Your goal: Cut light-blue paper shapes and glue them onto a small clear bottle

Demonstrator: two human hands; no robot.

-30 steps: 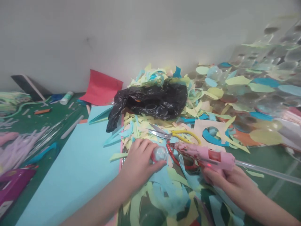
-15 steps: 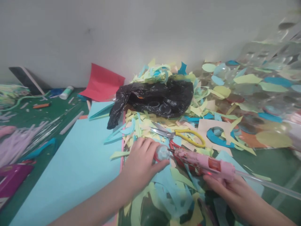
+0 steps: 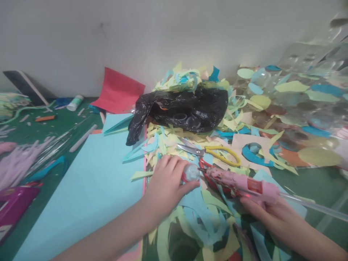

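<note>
My left hand [image 3: 170,181] is closed round a small clear, rounded plastic piece [image 3: 191,172] with a reddish rim, perhaps a bottle part; much of it is hidden by the fingers. In my right hand [image 3: 268,214] is a pink hot glue gun [image 3: 241,182], with a long clear glue stick [image 3: 312,204] coming out of its back. The gun's dark nozzle points left and is at the edge of the plastic piece; whether they touch I cannot tell. Just beyond lie scissors with yellow handles [image 3: 221,156] and another pair with red handles [image 3: 208,174], partly covered by the gun.
Paper scraps [image 3: 163,139] cover the middle. A black plastic bag [image 3: 187,108] lies behind, near the wall. Large blue paper [image 3: 89,188] and a red sheet [image 3: 119,90] are left, beside a purple tool [image 3: 17,206]. Clear plastic pieces and paper discs [image 3: 292,87] pile up at right.
The view has shifted slightly, so most things sit a little higher and those at centre and right farther right. Both hands keep their holds, nozzle still by the plastic piece.
</note>
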